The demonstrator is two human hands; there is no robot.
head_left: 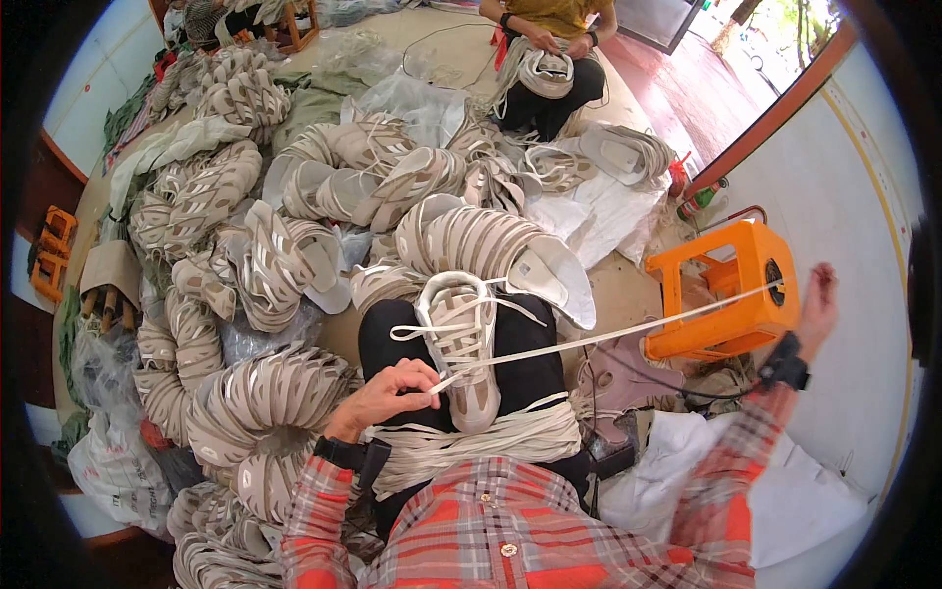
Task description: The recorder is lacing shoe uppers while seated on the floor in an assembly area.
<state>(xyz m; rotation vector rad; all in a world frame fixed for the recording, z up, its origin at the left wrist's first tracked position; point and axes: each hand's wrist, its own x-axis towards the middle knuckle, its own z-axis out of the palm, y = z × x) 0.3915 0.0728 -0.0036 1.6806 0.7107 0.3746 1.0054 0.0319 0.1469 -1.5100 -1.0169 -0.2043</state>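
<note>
Fingers of my left hand (385, 395) pinch the white lace (589, 340) at the shoe upper (459, 339)
My right hand (816, 306), out wide, grips its far end

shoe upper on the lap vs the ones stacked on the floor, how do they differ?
The lap upper lies alone, toe toward the person; the floor uppers are nested in long curved stacks. The lap upper has a white lace threaded through it, pinched by the left hand and pulled taut to the right hand; the stacked uppers show no laces. Both are beige with white trim.
</note>
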